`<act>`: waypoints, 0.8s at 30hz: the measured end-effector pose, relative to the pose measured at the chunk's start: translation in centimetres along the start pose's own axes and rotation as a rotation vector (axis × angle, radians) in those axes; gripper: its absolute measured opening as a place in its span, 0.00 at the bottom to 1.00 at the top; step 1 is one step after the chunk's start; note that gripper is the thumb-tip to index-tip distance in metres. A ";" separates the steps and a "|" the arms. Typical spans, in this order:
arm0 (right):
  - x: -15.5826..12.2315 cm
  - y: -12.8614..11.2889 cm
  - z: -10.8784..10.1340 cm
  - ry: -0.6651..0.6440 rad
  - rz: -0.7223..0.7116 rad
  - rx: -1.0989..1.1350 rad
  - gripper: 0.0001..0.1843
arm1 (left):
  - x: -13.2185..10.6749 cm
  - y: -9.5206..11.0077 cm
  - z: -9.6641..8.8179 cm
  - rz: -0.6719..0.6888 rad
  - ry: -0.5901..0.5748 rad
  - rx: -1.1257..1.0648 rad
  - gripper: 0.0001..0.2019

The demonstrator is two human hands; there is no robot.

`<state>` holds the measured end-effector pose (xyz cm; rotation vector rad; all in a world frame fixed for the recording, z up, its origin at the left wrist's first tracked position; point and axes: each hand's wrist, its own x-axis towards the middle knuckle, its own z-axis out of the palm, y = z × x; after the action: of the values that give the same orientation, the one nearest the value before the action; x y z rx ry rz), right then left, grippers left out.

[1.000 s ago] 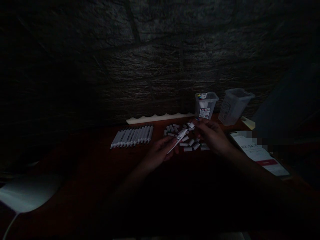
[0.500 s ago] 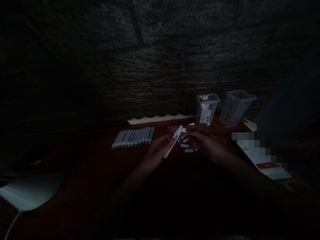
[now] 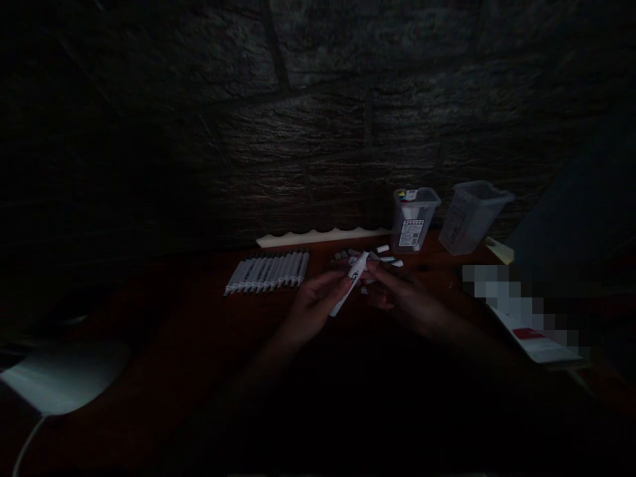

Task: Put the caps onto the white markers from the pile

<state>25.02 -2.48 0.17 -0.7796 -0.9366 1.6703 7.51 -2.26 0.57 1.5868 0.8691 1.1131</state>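
Note:
The scene is very dim. My left hand (image 3: 315, 306) is closed round a white marker (image 3: 350, 283), held slanted above a reddish-brown table (image 3: 199, 331). My right hand (image 3: 400, 297) pinches the marker's upper end, fingers pressed together. Behind the hands, several small white caps (image 3: 385, 254) lie scattered on the table. To the left, a row of several white markers (image 3: 268, 271) lies side by side.
Two clear plastic tubs stand at the back: one upright with a label (image 3: 413, 219), one tilted (image 3: 474, 216). A white scalloped strip (image 3: 322, 235) lies along the dark stone wall. A phone with a lit screen (image 3: 534, 331) is at right. A white rounded object (image 3: 59, 377) sits at lower left.
My right hand has come in from the cap pile to the marker's upper end. The marker has tipped more upright in my left hand. The view has shifted slightly.

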 end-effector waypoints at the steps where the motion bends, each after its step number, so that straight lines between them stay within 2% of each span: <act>1: 0.0 -0.1 0.0 0.003 0.001 -0.008 0.15 | 0.0 0.0 0.0 0.007 0.002 0.011 0.19; 7: 0.0 0.0 -0.3 0.036 0.033 -0.083 0.17 | 0.0 0.0 0.0 -0.011 0.035 0.013 0.20; 10: 0.1 -0.1 -0.6 0.097 -0.021 -0.138 0.16 | 0.1 0.0 0.0 0.009 0.082 0.057 0.19; 13: -0.1 -0.6 -0.7 0.158 -0.146 -0.195 0.16 | 0.1 0.0 -0.1 0.129 0.123 0.171 0.14; 16: -0.5 -1.2 -0.4 0.143 -0.226 -0.253 0.15 | 0.1 -0.1 0.0 0.266 0.135 0.307 0.10; 24: -0.8 -1.0 -0.4 0.037 -0.246 -0.397 0.13 | 0.1 -0.4 0.0 0.405 0.153 0.397 0.09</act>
<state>26.01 -2.99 0.94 -0.9110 -1.3042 1.2691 7.50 -2.08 0.21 2.0915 0.9352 1.4230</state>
